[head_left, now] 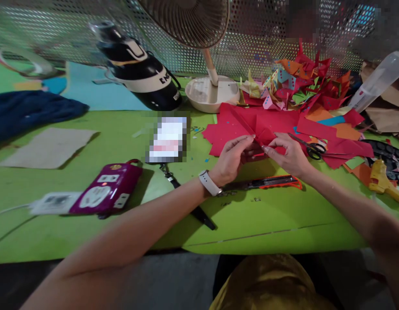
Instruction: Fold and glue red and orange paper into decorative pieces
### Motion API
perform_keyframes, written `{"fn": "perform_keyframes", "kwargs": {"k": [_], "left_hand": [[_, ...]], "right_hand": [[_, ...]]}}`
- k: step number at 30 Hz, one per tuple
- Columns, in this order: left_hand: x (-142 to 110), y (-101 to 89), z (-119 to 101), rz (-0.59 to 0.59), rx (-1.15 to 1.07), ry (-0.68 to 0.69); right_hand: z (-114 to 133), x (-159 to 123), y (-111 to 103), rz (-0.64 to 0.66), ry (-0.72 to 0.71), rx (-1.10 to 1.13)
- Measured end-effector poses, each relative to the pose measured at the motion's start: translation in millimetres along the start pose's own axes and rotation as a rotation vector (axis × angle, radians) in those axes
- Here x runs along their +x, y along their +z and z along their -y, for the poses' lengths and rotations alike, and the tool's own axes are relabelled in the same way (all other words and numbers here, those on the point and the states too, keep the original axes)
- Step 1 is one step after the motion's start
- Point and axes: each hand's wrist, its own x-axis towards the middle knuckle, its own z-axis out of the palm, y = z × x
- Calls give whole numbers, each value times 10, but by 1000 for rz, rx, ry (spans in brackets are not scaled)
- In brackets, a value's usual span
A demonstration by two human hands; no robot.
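Note:
Between my two hands is a folded piece of red paper [266, 136], its flaps standing up in points. My left hand [231, 158], below a white wrist band, pinches it from the left with thumb and fingers. From the right, my right hand [288, 150] grips its near edge between thumb and fingertips. Part of the folded paper is hidden behind my fingers. Beneath and behind it spread red paper sheets [230, 129]. Scissors [316, 150] lie just right of my right hand, and an orange box cutter [273, 182] lies on the green table in front of my hands.
Folded paper figures [293, 82] are heaped at the back right, beside a white fan base [199, 95]. A black bottle [151, 82] stands back left. A phone [169, 138], a purple power socket [107, 189] and brown paper [49, 148] lie left; a yellow glue gun [380, 178] is far right.

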Motion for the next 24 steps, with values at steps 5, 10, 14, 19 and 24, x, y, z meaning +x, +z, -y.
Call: {"fn": "perform_keyframes", "kwargs": {"k": [5, 10, 14, 19, 24], "left_hand": [[-20, 3, -11, 33, 114, 36], [-13, -7, -2, 36, 147, 45], [-6, -17, 5, 60, 151, 36], [-8, -24, 8, 60, 162, 35], [-16, -16, 9, 39, 159, 25]], "right_hand": [[28, 2, -10, 44, 33, 63], [29, -7, 12, 50, 55, 158], [36, -7, 21, 59, 81, 210], [32, -2, 17, 74, 94, 204], [24, 1, 23, 63, 100, 231]]}}
